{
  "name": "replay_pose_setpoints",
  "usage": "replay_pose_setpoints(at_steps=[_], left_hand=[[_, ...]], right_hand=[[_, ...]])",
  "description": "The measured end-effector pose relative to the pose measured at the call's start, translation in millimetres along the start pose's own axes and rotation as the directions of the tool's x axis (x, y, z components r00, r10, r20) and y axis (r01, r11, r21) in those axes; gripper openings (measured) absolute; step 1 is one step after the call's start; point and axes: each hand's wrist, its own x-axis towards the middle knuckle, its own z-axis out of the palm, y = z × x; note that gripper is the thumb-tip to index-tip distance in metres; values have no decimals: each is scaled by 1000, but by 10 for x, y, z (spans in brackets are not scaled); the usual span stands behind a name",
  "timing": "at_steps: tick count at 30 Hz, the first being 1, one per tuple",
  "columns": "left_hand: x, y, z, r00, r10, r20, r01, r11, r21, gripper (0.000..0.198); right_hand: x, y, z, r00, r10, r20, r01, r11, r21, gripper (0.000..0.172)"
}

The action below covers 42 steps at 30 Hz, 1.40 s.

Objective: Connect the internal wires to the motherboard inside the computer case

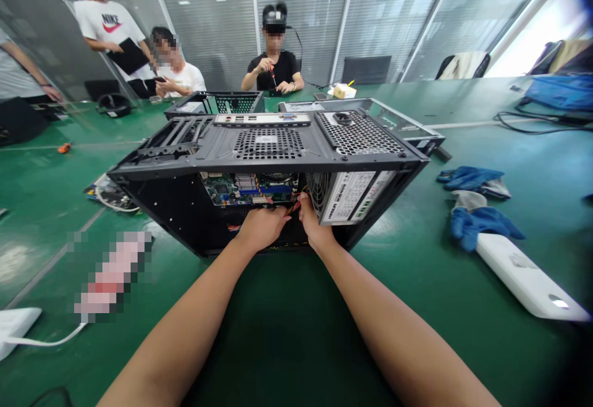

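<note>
A black computer case point(185, 160) lies on its side on the green table point(417, 259), its open side facing me. Inside sit a green motherboard point(222, 189) and a grey power supply point(347, 194) at the right. Both my hands reach into the opening. My left hand point(262, 226) is curled closed around the coloured cables point(293, 207) near the case floor. My right hand point(312, 222) pinches the same cable bundle beside the power supply fan. The fingertips of both hands are partly hidden inside the case.
Blue gloves point(470, 178) and a white panel point(523, 277) lie at the right. Another open case point(217, 103) and a side panel point(398, 124) lie behind. A person with a screwdriver sits opposite; other people stand and sit at far left. A white device point(13, 327) lies near left.
</note>
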Motion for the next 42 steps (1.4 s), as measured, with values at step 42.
replay_pose_setpoints(at_steps=[42], left_hand=[[40, -105, 116, 998, 31, -47, -48, 905, -424, 30]], right_hand=[[-36, -30, 40, 992, -111, -60, 101, 983, -152, 52]])
